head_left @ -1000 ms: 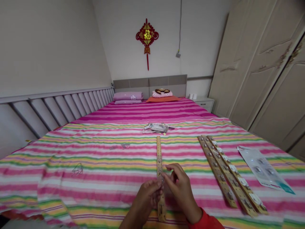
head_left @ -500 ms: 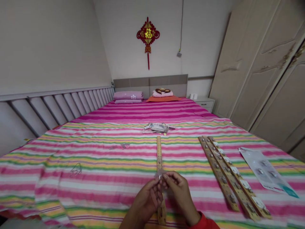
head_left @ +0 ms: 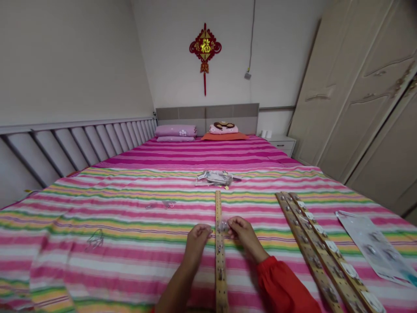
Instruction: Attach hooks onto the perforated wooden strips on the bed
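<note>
A long wooden strip with small metal fittings along it lies lengthwise on the striped bed cover straight ahead of me. My left hand rests closed on the cover just left of the strip. My right hand, in a red sleeve, is pinched on a small clear fitting held at the strip's right edge.
Two more wooden strips with white round caps lie at the right, beside a flat plastic packet. A pile of small clear bags lies beyond the strip. Loose bits and a wire piece lie left. Wardrobe doors stand right.
Both hands moved forward along the strip and apart, from together over its near end to either side of it farther up. The view shifted slightly forward.
</note>
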{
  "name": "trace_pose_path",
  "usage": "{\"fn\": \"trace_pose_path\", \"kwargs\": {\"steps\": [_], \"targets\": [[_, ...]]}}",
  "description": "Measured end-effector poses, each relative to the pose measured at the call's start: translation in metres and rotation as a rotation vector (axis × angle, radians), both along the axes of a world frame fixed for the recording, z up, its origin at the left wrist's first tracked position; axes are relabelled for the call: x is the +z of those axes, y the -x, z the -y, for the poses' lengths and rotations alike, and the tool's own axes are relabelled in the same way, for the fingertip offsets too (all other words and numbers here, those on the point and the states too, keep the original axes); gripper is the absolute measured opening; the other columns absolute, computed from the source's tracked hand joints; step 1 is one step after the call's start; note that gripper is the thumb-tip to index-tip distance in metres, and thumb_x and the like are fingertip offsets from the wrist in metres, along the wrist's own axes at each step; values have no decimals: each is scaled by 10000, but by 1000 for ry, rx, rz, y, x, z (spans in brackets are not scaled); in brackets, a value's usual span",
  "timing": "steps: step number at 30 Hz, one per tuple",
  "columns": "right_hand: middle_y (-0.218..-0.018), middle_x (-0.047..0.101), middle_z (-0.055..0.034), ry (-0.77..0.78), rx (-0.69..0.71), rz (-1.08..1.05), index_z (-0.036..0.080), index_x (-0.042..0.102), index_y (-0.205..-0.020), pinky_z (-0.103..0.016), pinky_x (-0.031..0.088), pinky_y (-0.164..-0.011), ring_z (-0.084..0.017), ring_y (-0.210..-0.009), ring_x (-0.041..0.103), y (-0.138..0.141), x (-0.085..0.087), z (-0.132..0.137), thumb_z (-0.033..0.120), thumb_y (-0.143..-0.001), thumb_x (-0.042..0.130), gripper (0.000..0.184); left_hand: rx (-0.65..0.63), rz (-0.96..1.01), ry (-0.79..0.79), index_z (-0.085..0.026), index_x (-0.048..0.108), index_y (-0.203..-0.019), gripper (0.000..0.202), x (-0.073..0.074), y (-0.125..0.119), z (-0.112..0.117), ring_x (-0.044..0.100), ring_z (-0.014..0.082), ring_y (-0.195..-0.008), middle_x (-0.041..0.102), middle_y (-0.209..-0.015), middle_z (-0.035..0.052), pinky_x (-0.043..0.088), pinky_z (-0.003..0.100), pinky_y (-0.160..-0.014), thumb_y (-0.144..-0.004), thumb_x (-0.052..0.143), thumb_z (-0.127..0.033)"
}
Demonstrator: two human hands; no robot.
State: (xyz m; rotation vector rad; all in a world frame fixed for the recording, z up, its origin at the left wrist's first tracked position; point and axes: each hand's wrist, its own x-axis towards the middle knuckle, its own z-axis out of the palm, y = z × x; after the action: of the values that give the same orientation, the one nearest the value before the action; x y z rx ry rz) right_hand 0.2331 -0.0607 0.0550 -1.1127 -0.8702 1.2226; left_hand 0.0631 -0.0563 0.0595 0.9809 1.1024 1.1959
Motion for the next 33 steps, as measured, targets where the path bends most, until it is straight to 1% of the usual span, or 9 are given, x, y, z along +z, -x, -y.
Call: {"fn": "trace_pose_path", "kwargs": {"steps": [3,7,10,14,18,22,28,33], "targets": [[-483,582,26,36,2,-5,176,575,-594,-201,385,-414,-92,-418,506,-4,-9,-19,435,-565,765,323,14,2,-35,-141,651,-684,324,-3,-6,-27,566,111,-585,646,-608,6,406,217,-564,-522,761,-399],[-493,585,21,87,1,-10,172,557,-572,-187,404,-424,-82,-431,519,-7,-19,-42,341,-596,731,244,3,-10,-13,-143,630,-679,357,-13,-16,-58,531,95,-545,598,-561,-19,394,214,-544,-495,759,-422],[-459,568,18,127,5,-7,172,542,-542,-188,394,-401,-79,-401,499,-8,-25,-57,302,-621,706,224,-18,-32,33,-143,617,-665,364,-22,-22,-76,540,95,-561,609,-586,-8,417,220,-568,-499,757,-435],[-408,526,37,158,27,4,180,527,-525,-186,360,-367,-70,-355,449,-8,-29,-70,276,-645,685,221,-32,-104,145,-143,592,-598,356,-32,-26,-91,553,106,-542,616,-571,14,453,244,-586,-532,751,-455],[-364,485,55,182,40,32,187,508,-501,-182,328,-339,-61,-315,403,-6,-31,-75,273,-663,667,243,-36,-184,225,-146,590,-553,343,-37,-31,-101,548,113,-503,604,-524,13,455,247,-555,-586,730,-457],[-340,466,62,192,38,58,192,490,-480,-177,307,-322,-56,-296,384,-5,-34,-78,288,-662,662,268,-45,-251,256,-156,572,-494,338,-37,-34,-105,499,102,-439,564,-459,-6,433,239,-509,-633,705,-434],[-320,442,75,188,23,76,202,466,-485,-170,284,-309,-53,-283,366,-3,-39,-81,319,-647,661,279,-60,-293,247,-170,543,-448,352,-34,-36,-104,463,92,-406,536,-432,-18,402,229,-469,-620,712,-428],[-317,439,81,168,4,80,211,451,-501,-170,279,-304,-54,-277,366,-1,-38,-79,352,-634,660,285,-58,-318,214,-191,522,-418,343,-41,-37,-107,442,100,-384,497,-384,-23,356,235,-439,-600,716,-408]]}}
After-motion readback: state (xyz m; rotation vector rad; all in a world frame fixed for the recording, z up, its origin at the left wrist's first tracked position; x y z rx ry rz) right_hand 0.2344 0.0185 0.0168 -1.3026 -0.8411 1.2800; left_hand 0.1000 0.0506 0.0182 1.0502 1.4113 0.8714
